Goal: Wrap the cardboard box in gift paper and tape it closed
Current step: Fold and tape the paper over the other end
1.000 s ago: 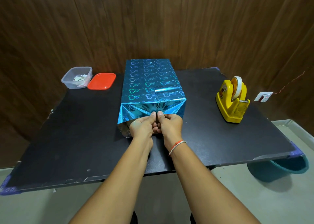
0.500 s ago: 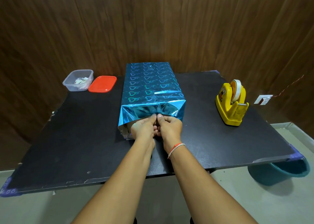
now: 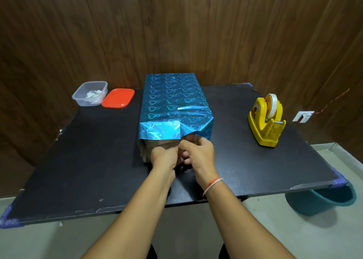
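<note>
Both hands meet at the near end of the box, just below the middle of the frame. The left hand [image 3: 164, 157] has its fingers curled in toward the open end, the right hand [image 3: 197, 152] is curled beside it, thumb and fingers pointing left, the two touching. What either one grips is hidden behind the knuckles, so I cannot tell whether they pinch the paper or nothing at all.

The cardboard box [image 3: 146, 150] lies lengthwise at the centre of the black bench [image 3: 88, 160], its far end toward the wooden wall. Shiny blue gift paper [image 3: 172, 101] printed with small hearts covers the top and sides; a seam edge runs down the near overhang, and a short strip glints on top. At the near end the paper hangs loose and only a dull brown patch of the box shows, in shadow.

A yellow tape dispenser [image 3: 265, 121] stands at the right of the frame, well apart. At upper left sit a clear tub [image 3: 90, 93] with unreadable scraps and, touching it, a red lid [image 3: 117, 101]. A teal bucket [image 3: 322, 201] is partly cut off by the bench corner at lower right.
</note>
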